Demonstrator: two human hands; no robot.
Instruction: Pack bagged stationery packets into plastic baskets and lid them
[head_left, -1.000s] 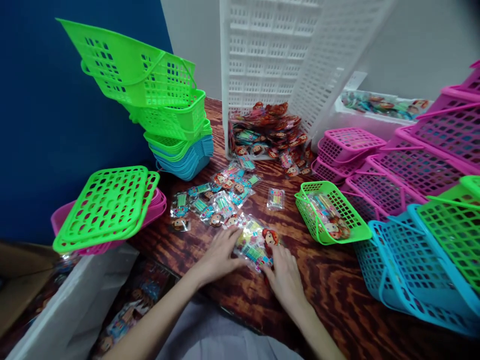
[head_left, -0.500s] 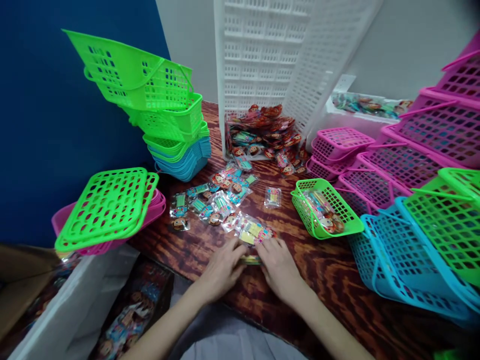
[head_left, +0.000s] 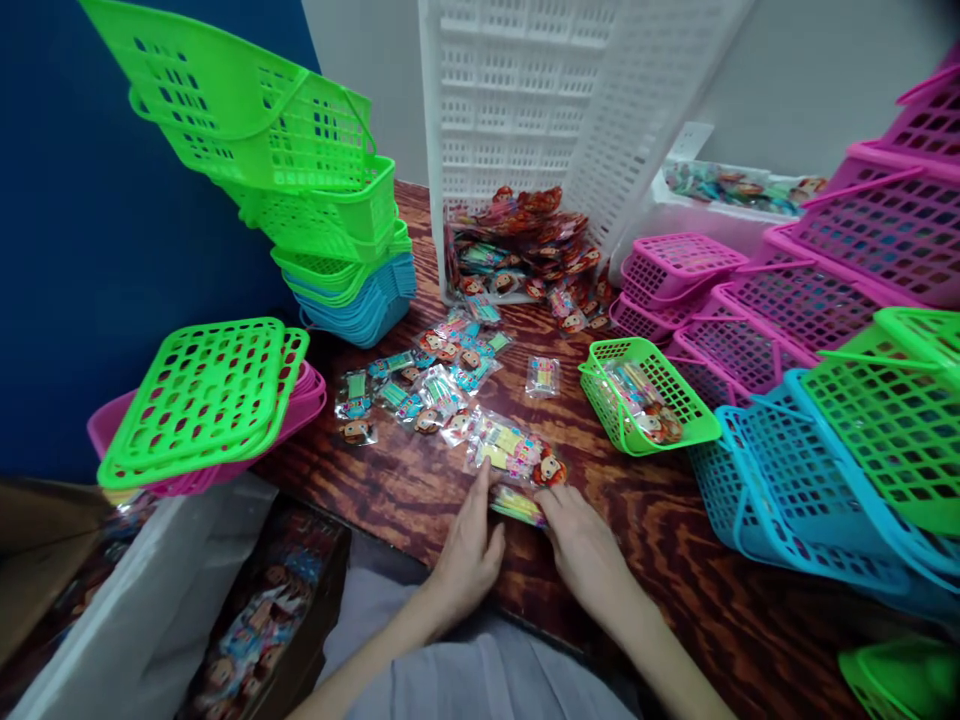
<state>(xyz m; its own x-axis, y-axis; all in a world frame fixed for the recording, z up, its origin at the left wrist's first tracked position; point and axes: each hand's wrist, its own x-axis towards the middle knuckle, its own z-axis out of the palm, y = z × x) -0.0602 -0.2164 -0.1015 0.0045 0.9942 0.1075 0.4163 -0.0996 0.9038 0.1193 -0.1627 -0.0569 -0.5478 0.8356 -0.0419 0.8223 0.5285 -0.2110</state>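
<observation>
Both hands rest on the wooden table (head_left: 675, 540) near its front edge. My left hand (head_left: 471, 548) and my right hand (head_left: 583, 548) pinch a small stack of clear toy packets (head_left: 517, 503) between their fingertips, one hand at each end. Just beyond the stack lies a larger packet with a cartoon face (head_left: 517, 452). Further back, several loose packets (head_left: 431, 385) are spread over the table. A small green basket (head_left: 646, 395) holding packets stands to the right of my hands.
Stacked green and blue baskets (head_left: 330, 220) stand at the back left, green lids (head_left: 202, 400) on pink ones at left. A tilted white crate (head_left: 540, 120) spills packets (head_left: 525, 255) at the back. Pink baskets (head_left: 757, 320), blue basket (head_left: 795, 500) and green basket (head_left: 892, 420) crowd the right.
My hands drew back toward me, gathering a small stack of packets between them. The large packet they covered now lies uncovered beyond the fingertips. The camera tilted slightly downward.
</observation>
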